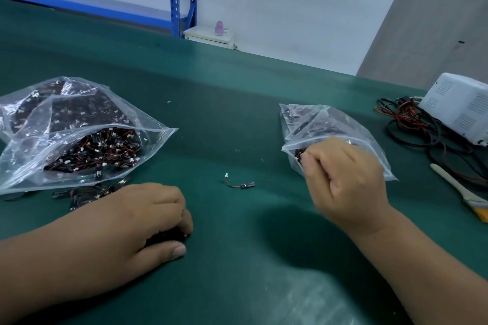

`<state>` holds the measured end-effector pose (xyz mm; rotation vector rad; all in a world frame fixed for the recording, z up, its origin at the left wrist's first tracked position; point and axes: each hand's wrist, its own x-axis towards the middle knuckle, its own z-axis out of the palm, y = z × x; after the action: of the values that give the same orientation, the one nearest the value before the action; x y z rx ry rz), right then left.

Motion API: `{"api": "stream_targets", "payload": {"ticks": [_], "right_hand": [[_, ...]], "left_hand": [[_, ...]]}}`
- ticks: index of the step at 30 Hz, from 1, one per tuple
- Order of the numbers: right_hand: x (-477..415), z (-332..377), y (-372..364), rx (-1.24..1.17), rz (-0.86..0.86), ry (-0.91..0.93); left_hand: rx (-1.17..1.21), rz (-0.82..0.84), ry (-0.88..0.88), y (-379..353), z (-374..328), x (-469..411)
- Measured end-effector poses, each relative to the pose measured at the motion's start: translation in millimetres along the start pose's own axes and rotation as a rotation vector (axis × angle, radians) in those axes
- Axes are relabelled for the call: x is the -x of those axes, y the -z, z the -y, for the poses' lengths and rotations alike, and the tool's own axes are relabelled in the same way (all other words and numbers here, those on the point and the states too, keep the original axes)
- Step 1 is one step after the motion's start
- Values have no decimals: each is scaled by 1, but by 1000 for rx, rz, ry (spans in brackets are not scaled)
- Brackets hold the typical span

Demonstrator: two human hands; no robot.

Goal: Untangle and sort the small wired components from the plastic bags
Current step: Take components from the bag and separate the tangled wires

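**Green mat (237,103): parts gripped on both sides**

White perforated box (459,105), tangled cables (412,126) and a brush (459,187) sit far right. Large bag (79,134) lies left, small bag (324,124) right. Left hand (142,216) curls its fingers over a dark cluster (169,236), mostly hiding it. Right hand (343,174) pinches dark parts (298,155) at the small bag's mouth. One wired component (240,183) lies between the hands, untouched.

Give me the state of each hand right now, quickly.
Left hand: closed, gripping a dark clump of components.
Right hand: closed, apparently pinching wired components at the mouth of the right bag.
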<state>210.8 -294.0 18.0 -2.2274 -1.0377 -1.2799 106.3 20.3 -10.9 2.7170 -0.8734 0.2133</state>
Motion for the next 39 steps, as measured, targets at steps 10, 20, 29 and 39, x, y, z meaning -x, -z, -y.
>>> {"api": "stream_targets", "payload": {"ticks": [10,20,29,39], "right_hand": [[-2,52,-43,-102,750,-339],[-9,17,15,201,389,-102],[-3,-12,13,654,523,-327],[9,69,-17,-168,762,-140]], "left_hand": [[33,-46,-68,0,-11,-3],[-164,2,73,12,-15,-2],[-216,83,355,8,-8,3],[-82,117,314,6,-8,1]]}}
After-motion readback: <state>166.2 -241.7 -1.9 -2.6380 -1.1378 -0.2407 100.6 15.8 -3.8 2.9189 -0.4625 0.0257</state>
